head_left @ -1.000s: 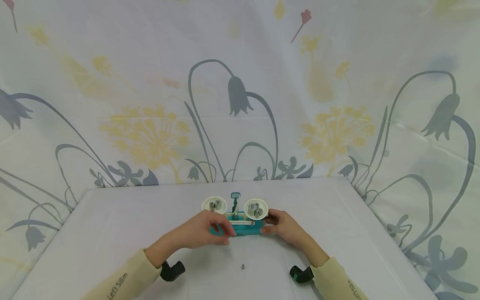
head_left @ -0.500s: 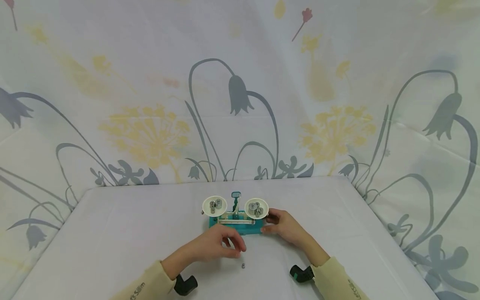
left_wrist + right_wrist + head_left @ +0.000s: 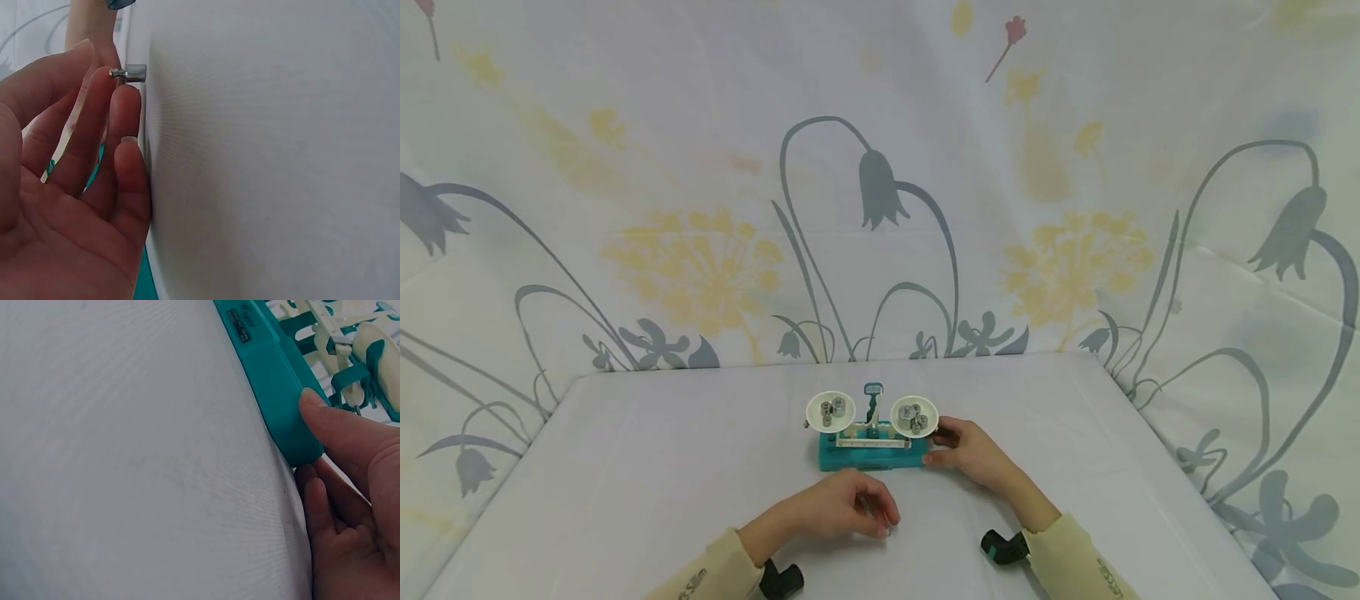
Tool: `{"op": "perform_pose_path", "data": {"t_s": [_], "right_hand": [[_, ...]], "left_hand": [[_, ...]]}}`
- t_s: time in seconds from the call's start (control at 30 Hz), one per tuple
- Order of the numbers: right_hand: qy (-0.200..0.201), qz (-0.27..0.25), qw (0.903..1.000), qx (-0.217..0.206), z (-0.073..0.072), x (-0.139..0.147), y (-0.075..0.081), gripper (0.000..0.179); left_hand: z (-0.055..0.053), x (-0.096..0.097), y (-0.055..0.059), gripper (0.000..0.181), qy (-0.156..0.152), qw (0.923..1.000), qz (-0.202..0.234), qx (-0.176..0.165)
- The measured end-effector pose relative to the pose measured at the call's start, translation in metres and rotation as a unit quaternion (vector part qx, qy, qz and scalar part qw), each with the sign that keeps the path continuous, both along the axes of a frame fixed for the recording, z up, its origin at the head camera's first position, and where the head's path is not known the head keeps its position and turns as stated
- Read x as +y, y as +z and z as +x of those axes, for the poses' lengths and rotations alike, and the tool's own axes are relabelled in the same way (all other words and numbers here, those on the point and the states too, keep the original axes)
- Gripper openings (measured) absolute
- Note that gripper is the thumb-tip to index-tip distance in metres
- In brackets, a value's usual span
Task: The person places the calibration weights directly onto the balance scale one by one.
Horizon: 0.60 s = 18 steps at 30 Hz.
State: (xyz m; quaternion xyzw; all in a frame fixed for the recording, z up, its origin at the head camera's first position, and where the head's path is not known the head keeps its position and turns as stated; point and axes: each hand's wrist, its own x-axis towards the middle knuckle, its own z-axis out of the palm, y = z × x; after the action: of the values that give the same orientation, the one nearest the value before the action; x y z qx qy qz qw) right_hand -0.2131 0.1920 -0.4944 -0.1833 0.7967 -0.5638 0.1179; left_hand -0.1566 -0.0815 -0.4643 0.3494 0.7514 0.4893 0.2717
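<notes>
A small silver metal weight [image 3: 135, 73] with a knobbed top stands on the table. My left hand [image 3: 852, 506] hovers low around it, fingers bent loosely, with the fingertips [image 3: 127, 94] right beside it and the thumb apart. In the head view that hand hides most of the weight. Behind it stands a teal balance scale [image 3: 872, 457] with two white pans. My right hand [image 3: 972, 452] grips the right end of its base, thumb on top. Several metal weights lie in the left pan [image 3: 812, 421], and several more in the right pan [image 3: 899, 427].
A white cloth covers the table [image 3: 685, 467]. Behind it hangs a flower-printed backdrop [image 3: 715, 183]. Black wrist devices sit at the left wrist [image 3: 782, 581] and the right wrist [image 3: 1002, 547].
My left hand has moved from in front of the scale's base toward the table's near side, reaching the small weight. My right hand has stayed on the base.
</notes>
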Motion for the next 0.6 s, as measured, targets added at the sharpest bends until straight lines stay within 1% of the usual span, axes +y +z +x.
{"op": "perform_pose_path", "data": {"t_s": [0.13,0.23,0.6], "right_hand": [[-0.003,0.003,1.0,-0.003,-0.0001,0.0005,-0.0004,0.063],[-0.004,0.004,1.0,-0.003,-0.0003,0.0005,-0.0011,0.064],[-0.01,0.012,0.9999,-0.004,-0.0007,-0.0003,-0.0004,0.065]], "left_hand": [[-0.0005,0.0015,-0.0028,0.014,0.0,1.0,-0.004,-0.006],[-0.0005,0.0024,-0.0044,0.014,0.004,0.9999,-0.009,-0.004],[0.0019,0.0083,-0.0083,0.014,0.01,0.9995,-0.02,0.022]]}}
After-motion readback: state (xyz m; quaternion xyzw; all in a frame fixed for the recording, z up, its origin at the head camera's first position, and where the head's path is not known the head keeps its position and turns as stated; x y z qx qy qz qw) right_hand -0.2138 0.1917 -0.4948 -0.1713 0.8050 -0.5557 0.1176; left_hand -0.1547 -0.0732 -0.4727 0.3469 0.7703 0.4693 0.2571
